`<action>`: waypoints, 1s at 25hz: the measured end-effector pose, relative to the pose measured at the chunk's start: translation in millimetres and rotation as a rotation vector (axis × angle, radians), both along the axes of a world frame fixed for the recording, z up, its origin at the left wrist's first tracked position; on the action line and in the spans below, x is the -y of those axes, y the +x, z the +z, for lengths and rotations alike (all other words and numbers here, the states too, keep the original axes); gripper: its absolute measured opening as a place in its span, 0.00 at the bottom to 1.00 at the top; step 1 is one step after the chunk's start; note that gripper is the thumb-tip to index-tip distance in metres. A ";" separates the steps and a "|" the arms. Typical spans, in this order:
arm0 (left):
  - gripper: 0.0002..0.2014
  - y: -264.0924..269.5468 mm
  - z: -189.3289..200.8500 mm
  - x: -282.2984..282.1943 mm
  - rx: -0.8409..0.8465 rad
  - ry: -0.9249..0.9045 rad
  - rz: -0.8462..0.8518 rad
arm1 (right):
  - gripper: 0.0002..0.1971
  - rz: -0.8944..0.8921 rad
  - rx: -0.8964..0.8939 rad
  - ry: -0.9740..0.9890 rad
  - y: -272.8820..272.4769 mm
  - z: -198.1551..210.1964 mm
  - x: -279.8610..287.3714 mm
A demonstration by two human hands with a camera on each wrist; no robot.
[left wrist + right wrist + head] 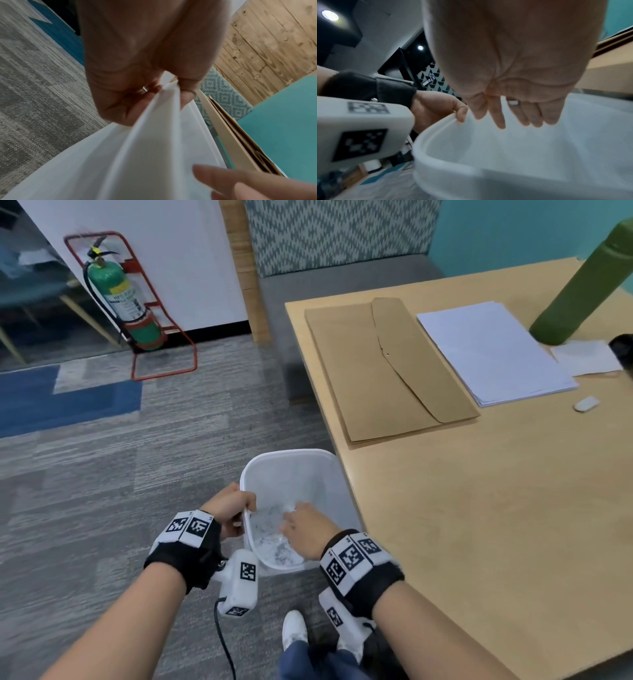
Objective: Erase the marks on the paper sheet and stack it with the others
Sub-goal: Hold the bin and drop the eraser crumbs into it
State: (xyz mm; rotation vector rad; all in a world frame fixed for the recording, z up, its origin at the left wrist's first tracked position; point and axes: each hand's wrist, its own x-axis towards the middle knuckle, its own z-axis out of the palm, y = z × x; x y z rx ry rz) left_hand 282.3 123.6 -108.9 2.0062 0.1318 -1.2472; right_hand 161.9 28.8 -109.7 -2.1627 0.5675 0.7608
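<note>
My left hand (233,508) grips the near left rim of a white plastic bin (291,454) that stands on the floor beside the table. The left wrist view shows the fingers (137,86) pinching the white rim (154,135). My right hand (301,525) hangs over the bin's mouth with straight fingers (513,112) and holds nothing. Grey crumbs (277,546) lie on the bin's bottom. A stack of white paper sheets (493,354) lies on the table, with a white eraser (586,404) near its front right corner.
A brown envelope (383,368) lies left of the stack on the wooden table (479,508). A green bottle (582,289) and a small white sheet (585,357) are at the far right. A fire extinguisher (123,299) stands on the carpet by the wall.
</note>
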 end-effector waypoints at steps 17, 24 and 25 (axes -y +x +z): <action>0.13 14.4 -114.9 -27.8 -0.116 0.058 0.108 | 0.19 -0.831 0.348 -0.018 -7.5 -107.1 14.5; 0.13 29.1 -258.8 -15.9 -0.131 0.078 0.133 | 0.21 -1.190 0.124 -0.010 -36.0 -250.7 20.0; 0.12 29.8 -283.6 -14.3 -0.146 0.072 0.122 | 0.22 -1.212 0.080 0.005 -36.6 -273.9 18.6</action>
